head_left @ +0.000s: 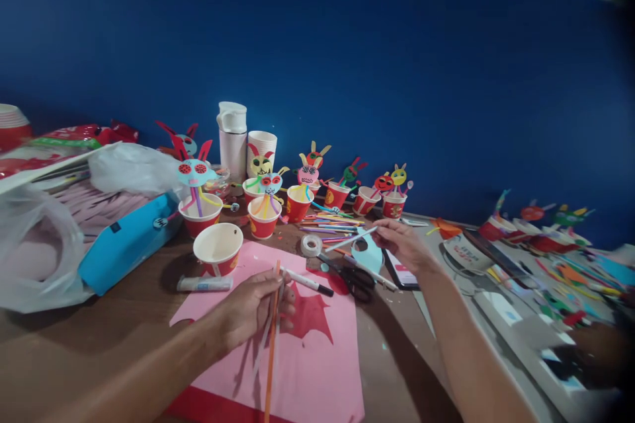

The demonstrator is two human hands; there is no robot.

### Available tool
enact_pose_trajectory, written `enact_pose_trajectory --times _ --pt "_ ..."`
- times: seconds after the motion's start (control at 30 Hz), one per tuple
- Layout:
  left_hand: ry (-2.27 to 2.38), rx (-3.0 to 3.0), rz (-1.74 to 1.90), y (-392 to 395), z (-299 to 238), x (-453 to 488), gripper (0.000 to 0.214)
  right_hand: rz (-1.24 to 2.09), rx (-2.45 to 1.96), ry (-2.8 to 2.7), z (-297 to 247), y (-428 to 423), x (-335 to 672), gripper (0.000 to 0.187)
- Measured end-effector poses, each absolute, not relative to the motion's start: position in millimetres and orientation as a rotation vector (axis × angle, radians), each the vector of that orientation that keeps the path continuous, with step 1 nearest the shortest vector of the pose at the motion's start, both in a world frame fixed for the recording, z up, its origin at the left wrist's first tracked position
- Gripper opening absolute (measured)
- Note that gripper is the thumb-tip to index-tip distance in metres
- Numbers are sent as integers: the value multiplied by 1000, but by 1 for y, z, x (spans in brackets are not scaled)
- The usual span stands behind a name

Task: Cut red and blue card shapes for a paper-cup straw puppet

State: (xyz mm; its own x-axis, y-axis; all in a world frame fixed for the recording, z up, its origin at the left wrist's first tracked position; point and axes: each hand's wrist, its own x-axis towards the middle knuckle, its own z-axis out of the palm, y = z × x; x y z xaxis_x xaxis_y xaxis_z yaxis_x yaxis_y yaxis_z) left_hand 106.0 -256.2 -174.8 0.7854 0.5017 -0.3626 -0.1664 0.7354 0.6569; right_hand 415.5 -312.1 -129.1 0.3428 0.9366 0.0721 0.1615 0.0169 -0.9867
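Note:
My left hand (pixel 255 304) is closed around an orange straw (pixel 272 350) and a few whitish straws (pixel 260 347), held over pink paper (pixel 325 373). In my right hand (pixel 401 241), thumb and fingers pinch one end of a pale straw (pixel 350 240). Below that straw are black scissors (pixel 360 284), a roll of clear tape (pixel 311 246) and a light blue paper piece (pixel 368 252). A white marker with a black cap (pixel 310 283) lies beside my left hand, near red paper (pixel 315 320). Several coloured straws (pixel 332 225) lie farther back.
Red-and-white paper cups (pixel 264 219) with paper-faced figures stand along the back. One plain cup (pixel 218 248) and a clear tube (pixel 204 284) sit left. A blue pouch (pixel 131 241) and plastic bags (pixel 44 251) crowd the far left. A phone (pixel 403 271) lies by my right forearm.

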Motion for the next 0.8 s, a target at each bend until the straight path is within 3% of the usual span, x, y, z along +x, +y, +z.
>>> enact_pose_trajectory --times 0.27,0.57,0.8 --pt "573 727 449 -257 -179 109 8 412 -1883 -1009 -163 -278 457 22" --pt "546 711 433 -253 -181 107 10 -53 -2198 -1443 -167 -250 425 26" --pt "573 692 421 -252 -180 108 8 -80 -2196 -1986 -178 -251 394 18"
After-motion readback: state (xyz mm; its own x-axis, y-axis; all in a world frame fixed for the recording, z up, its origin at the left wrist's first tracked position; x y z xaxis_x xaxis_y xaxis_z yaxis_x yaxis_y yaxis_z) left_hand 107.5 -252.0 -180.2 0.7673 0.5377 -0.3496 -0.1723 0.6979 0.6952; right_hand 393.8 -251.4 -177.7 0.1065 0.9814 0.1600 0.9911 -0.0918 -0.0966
